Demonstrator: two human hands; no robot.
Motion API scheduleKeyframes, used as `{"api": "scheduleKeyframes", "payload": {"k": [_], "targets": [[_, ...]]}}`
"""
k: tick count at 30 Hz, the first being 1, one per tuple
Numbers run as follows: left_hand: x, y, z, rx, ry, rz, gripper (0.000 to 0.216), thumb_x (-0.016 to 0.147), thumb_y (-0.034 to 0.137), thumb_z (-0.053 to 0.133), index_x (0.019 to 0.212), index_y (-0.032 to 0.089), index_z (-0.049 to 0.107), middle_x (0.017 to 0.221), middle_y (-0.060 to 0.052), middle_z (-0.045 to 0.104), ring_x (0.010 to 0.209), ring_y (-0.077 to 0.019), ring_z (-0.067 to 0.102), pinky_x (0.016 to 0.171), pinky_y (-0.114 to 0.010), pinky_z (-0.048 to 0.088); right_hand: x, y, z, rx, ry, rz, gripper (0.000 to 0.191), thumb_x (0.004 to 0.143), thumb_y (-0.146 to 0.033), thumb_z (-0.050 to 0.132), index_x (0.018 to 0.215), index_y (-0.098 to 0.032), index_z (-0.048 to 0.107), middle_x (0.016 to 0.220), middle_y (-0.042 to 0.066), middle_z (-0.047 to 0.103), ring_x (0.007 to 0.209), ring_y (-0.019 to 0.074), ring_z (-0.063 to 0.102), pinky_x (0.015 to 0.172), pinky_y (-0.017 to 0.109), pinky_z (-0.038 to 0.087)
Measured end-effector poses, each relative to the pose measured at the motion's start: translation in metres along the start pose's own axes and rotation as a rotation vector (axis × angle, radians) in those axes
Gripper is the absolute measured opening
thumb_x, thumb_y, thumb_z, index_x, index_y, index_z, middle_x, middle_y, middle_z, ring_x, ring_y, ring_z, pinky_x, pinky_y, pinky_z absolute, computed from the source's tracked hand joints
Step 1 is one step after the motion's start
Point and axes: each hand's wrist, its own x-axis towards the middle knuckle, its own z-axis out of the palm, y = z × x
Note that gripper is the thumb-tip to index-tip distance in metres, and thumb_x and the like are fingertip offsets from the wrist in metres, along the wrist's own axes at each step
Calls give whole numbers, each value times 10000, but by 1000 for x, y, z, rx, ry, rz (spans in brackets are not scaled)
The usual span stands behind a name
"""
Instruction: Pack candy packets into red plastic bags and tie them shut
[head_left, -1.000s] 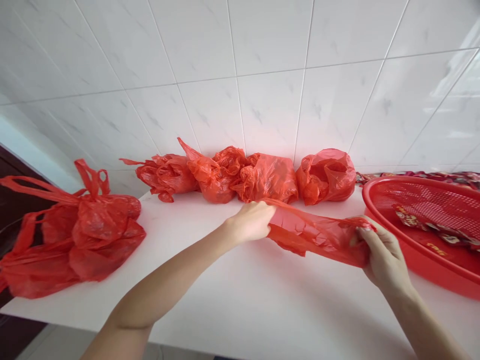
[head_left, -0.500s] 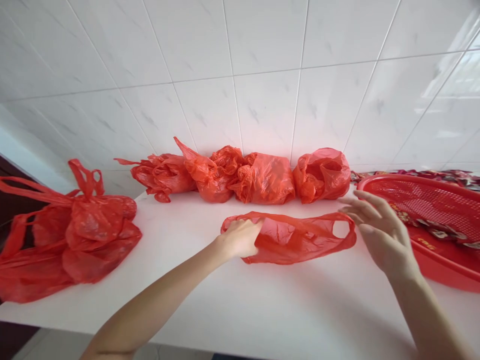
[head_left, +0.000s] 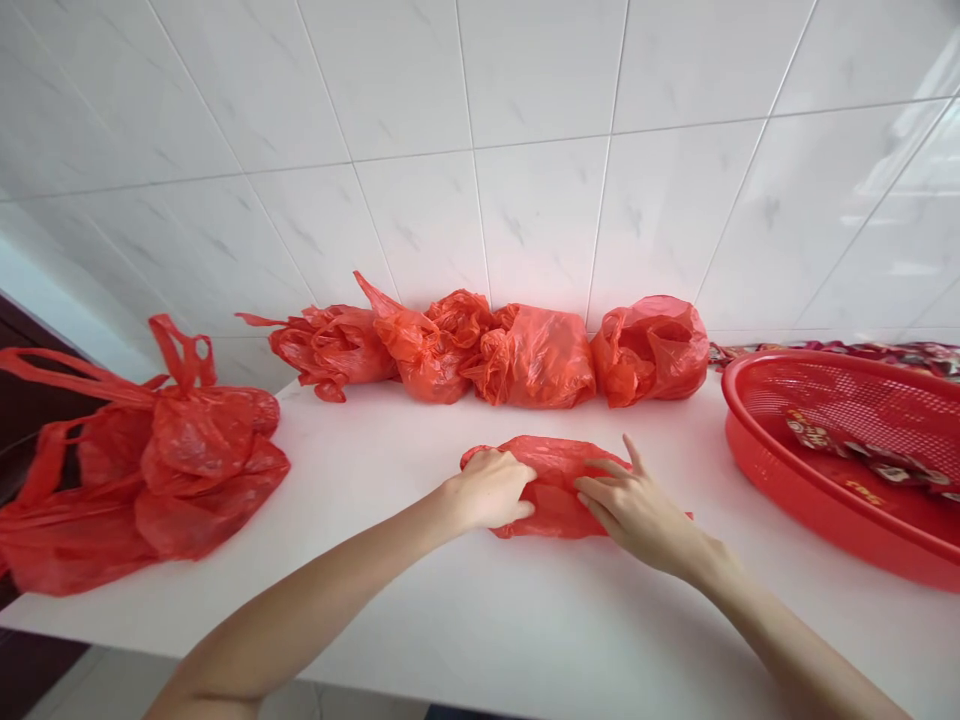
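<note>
A thin red plastic bag (head_left: 555, 475) lies crumpled on the white table. My left hand (head_left: 491, 490) is closed on its left end, fingers curled into the plastic. My right hand (head_left: 637, 515) reaches over the right part, its fingertips gripping the film and one finger sticking up. The bag's right end is mostly hidden under that hand; only a small red tip shows past the wrist. Both hands are close together, with a strip of plastic between them.
Several bundled red bags (head_left: 547, 355) line the tiled wall (head_left: 540, 220). More red bags with loop handles (head_left: 202, 450) sit at the table's left edge. To the right stands a red perforated basket (head_left: 795, 495) holding dark printed packets (head_left: 885, 465); similar packets lie behind it.
My right hand has moved left from beside the basket onto the bag. The bag's right handle, spread out before, is now drawn in beneath it. My left hand keeps its hold.
</note>
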Motion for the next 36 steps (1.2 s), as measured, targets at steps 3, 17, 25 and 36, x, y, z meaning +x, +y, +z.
{"api": "scheduleKeyframes", "payload": {"k": [3, 17, 25, 36], "targets": [[-4, 2, -5, 44, -6, -15, 478, 999, 414, 427, 677, 155, 666, 667, -104, 689, 719, -285, 696, 730, -385, 482, 0, 9, 3, -98, 11, 115, 451, 1021, -171, 410, 642, -210, 650, 610, 30, 688, 1125, 321, 665, 1162, 768, 132], [-18, -11, -2, 170, -14, -195, 156, 656, 248, 800, 736, 164, 695, 755, -98, 728, 771, -294, 713, 670, -334, 494, -12, 20, 10, -327, 61, 285, 142, 843, -292, 719, 748, -193, 686, 750, 118, 724, 1438, 508, 367, 1037, 857, 181], [-16, -4, 8, 115, 135, 145, 217, 907, 109, 493, 876, 169, 699, 927, -118, 720, 893, -294, 709, 702, -357, 478, 0, 3, 0, -205, 207, 180, 240, 911, -102, 548, 711, -204, 631, 814, 62, 759, 1411, 414, 470, 1134, 802, 100], [4, -13, 21, 105, 53, 106, 315, 858, 9, 432, 859, 166, 705, 973, -125, 713, 857, -279, 711, 684, -343, 468, 2, -3, 18, -142, 21, -39, 337, 921, -20, 496, 696, -208, 661, 690, 26, 705, 1257, 327, 611, 1196, 707, 173]]}}
